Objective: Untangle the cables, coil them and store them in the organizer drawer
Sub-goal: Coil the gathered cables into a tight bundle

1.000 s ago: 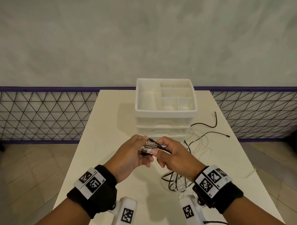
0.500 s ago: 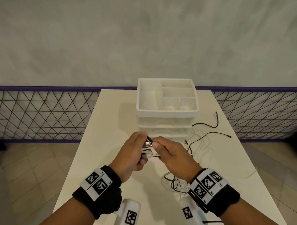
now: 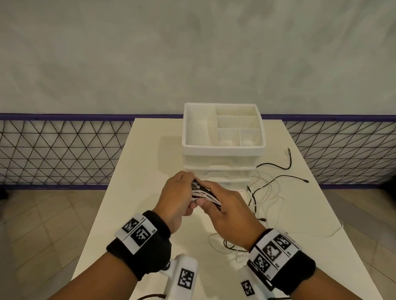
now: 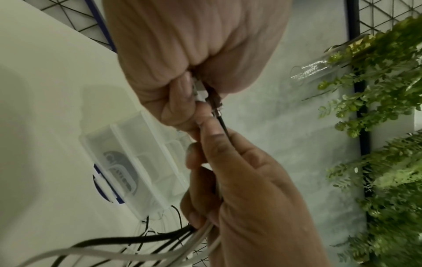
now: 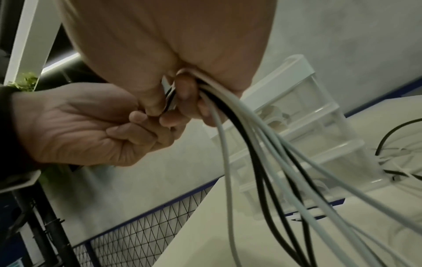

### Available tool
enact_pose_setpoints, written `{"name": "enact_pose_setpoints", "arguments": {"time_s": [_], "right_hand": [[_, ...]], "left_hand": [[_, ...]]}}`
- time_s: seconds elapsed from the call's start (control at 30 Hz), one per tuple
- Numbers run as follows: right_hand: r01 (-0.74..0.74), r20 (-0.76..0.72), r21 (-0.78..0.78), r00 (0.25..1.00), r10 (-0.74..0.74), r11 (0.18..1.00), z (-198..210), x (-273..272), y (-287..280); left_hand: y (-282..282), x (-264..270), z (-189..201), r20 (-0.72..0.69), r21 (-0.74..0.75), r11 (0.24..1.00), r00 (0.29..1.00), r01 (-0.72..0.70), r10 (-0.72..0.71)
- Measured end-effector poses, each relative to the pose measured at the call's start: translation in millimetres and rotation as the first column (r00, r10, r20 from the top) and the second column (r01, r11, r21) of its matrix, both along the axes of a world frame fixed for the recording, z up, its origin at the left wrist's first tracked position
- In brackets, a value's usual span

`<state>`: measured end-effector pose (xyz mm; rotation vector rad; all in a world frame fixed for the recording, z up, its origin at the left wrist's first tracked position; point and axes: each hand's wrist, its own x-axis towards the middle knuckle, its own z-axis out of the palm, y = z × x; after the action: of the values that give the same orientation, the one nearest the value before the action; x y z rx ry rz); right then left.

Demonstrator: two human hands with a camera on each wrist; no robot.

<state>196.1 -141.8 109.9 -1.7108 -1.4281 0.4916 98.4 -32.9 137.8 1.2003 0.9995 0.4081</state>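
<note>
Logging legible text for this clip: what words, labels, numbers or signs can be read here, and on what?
No word can be read.
Wristbands: black-and-white square code markers; tiny characters at the edge are too small to read.
White wrist camera mounts: the same kind of markers, no words.
Organizer: a grey and blue label, too blurred to read.

1. A white table (image 3: 148,165) is standing against a grey plaster wall (image 3: 189,49).
2. A black wire mesh panel (image 3: 53,155) with a purple top rail (image 3: 56,114) is running along the foot of the wall on both sides of the table.
3. Beige floor tiles (image 3: 38,222) are showing beside the table.
4. Green leafy plants (image 4: 376,90) are hanging by a black post (image 4: 358,90) in the left wrist view.
</note>
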Motion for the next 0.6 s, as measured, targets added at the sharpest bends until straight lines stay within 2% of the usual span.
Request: {"name": "enact_pose_setpoints", "arguments": {"time_s": [0.13,0.2,0.33,0.37,0.47,0.53,0.6], "right_hand": [[0.135,-0.007,-0.053,0.991,-0.135,0.989,-2.0,5.3,4.4],[0.153,-0.033,-0.090,0.987,-0.156,0.984,0.4,3.8,7.2],[0.078,-0.261,-0.141,0.959,-0.113,0.987,1.5,7.1,8.4],[0.069,-0.271,-0.149,0.956,-0.108,0.986,-1.8,12.0,6.8],[0.081,-0.179,-0.299,0.974,-0.139,0.951,-21.0,38.4,-6.3],[0.132,0.010,-0.438,0.990,-0.142,0.889,-39.1,65.4,-20.7],[0.238,0.204,-0.503,0.967,-0.153,0.831,-56.0,98.7,-34.7]], "left_hand": [[-6.1,-0.5,-2.2,-0.033,0.066,0.987,0.989,0.144,-0.142],[-6.1,-1.3,-3.3,-0.033,0.085,0.982,0.986,0.166,-0.164],[7.0,-5.6,-1.9,0.031,0.076,0.997,0.999,0.020,-0.022],[13.0,-7.4,-0.4,0.051,0.053,0.998,0.998,-0.037,0.034],[35.4,-18.8,8.1,0.079,0.026,0.984,0.982,-0.176,0.174],[52.0,-29.9,14.8,0.083,0.052,0.972,0.971,-0.229,0.224],[66.6,-41.4,21.0,0.088,0.081,0.959,0.960,-0.271,0.264]]}}
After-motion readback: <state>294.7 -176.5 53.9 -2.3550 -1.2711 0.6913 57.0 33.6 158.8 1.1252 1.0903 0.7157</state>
